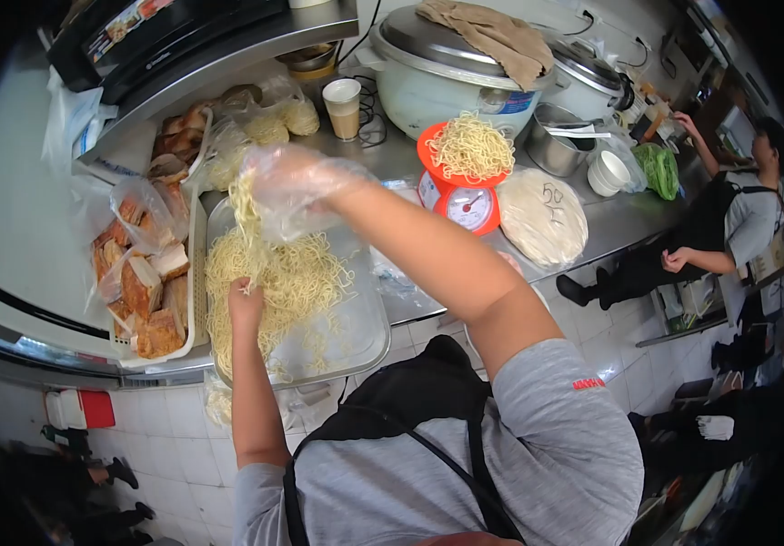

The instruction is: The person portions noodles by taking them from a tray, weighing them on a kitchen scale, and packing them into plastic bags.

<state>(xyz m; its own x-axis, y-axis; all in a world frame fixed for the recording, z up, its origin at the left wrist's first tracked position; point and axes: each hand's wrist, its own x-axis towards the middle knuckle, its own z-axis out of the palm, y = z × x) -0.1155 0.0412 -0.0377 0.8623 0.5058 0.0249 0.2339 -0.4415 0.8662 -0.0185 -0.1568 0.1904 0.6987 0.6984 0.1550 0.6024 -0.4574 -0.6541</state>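
Note:
A metal tray (369, 341) holds a wide heap of yellow noodles (287, 287). Above its far side, my right hand (296, 187), in a clear plastic glove, is closed on noodles that hang down toward the heap. My left hand (246, 296) is bare and touches the heap at its left part, fingers pinched together; what they hold is too small to make out. An orange scale (471, 207) carries a mound of noodles (470, 147) on its pan. Bags with more noodles (269, 127) lie beyond the tray.
Left of the tray stands a white basket (198, 273) of meat pieces (142, 287). Behind are a cup (343, 109) and a large cooker (451, 82). A round bag (542, 217), a metal pot (560, 141) and white bowls (608, 173) lie right. A co-worker (728, 214) stands farther right.

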